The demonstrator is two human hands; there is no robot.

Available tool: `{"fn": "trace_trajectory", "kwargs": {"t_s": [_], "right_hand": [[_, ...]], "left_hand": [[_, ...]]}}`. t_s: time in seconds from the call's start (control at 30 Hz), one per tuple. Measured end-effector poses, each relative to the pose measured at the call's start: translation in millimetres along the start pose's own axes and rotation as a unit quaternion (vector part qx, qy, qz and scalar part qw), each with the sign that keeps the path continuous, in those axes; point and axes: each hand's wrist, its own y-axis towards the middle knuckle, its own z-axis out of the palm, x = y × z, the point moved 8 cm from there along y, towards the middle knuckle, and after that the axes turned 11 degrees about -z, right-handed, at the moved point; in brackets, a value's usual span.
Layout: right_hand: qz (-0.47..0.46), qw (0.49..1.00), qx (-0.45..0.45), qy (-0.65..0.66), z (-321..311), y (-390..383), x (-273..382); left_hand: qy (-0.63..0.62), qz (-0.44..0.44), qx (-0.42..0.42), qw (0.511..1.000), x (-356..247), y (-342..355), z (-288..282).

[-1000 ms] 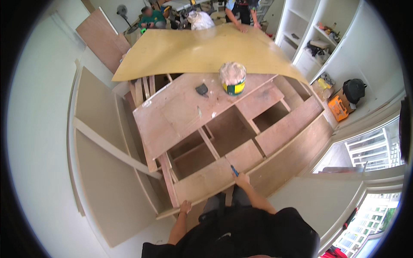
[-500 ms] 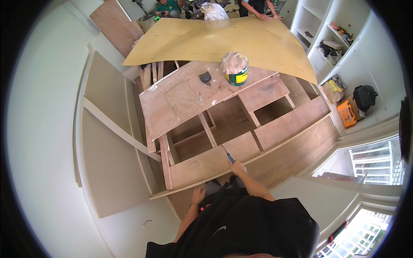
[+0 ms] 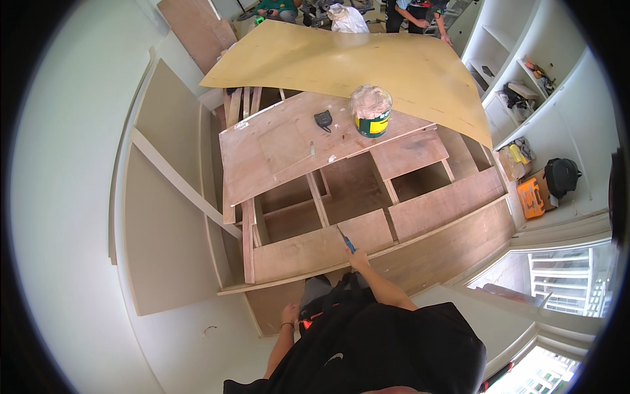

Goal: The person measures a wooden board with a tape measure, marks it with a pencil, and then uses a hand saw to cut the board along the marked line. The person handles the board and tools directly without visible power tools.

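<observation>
A blue-handled tool with a thin metal tip [image 3: 349,245] is in my right hand [image 3: 357,261], held over the near plywood board [image 3: 295,256] of a compartmented wooden frame. My left hand [image 3: 290,315] hangs low beside my hip and dark waist gear, below the frame's front edge, fingers curled; what they hold, if anything, is too small to make out. On the larger plywood panel [image 3: 269,151] beyond the open compartments sit a small black item [image 3: 323,119] and a green-and-yellow bucket [image 3: 373,125] topped with crumpled wrapping.
A large yellow sheet [image 3: 341,59] lies across the far part. Co-workers [image 3: 413,20] [image 3: 279,13] are behind it. Panels [image 3: 167,230] lean at left. White shelving [image 3: 512,59], an orange case [image 3: 530,199] and a black backpack [image 3: 561,177] are at right, near a window [image 3: 561,282].
My left hand has left the board's front edge and dropped beside my hip. My right hand and tool shifted slightly. The view tilted; the far co-worker's hands moved.
</observation>
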Motion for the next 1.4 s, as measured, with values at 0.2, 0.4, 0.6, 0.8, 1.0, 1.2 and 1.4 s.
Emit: {"fn": "trace_trajectory", "kwargs": {"t_s": [0.2, 0.4, 0.6, 0.8, 1.0, 1.2, 1.4], "right_hand": [[-0.021, 0.999, -0.018, -0.021, -1, -2, 3], [-0.008, 0.999, -0.030, -0.012, -2, -7, 11], [0.046, 0.998, -0.024, -0.035, 0, -18, 13], [0.025, 0.997, -0.066, -0.018, -2, -26, 15], [0.014, 0.995, -0.086, -0.037, 0, -28, 24], [0.010, 0.996, -0.085, -0.032, 10, -31, 42], [0.100, 0.991, -0.004, 0.094, 12, -32, 60]], "left_hand": [[-0.050, 0.044, 0.006, 0.998, -9, -5, 26], [-0.043, 0.020, 0.035, 0.998, -1, 10, 10], [0.022, 0.027, 0.115, 0.993, -15, 39, -4], [0.081, 0.058, 0.118, 0.988, -49, 93, -25], [0.095, 0.084, 0.143, 0.981, -95, 151, -47], [0.139, 0.116, 0.101, 0.978, -152, 225, 3], [0.063, 0.178, -0.069, 0.980, -269, 279, 75]]}}
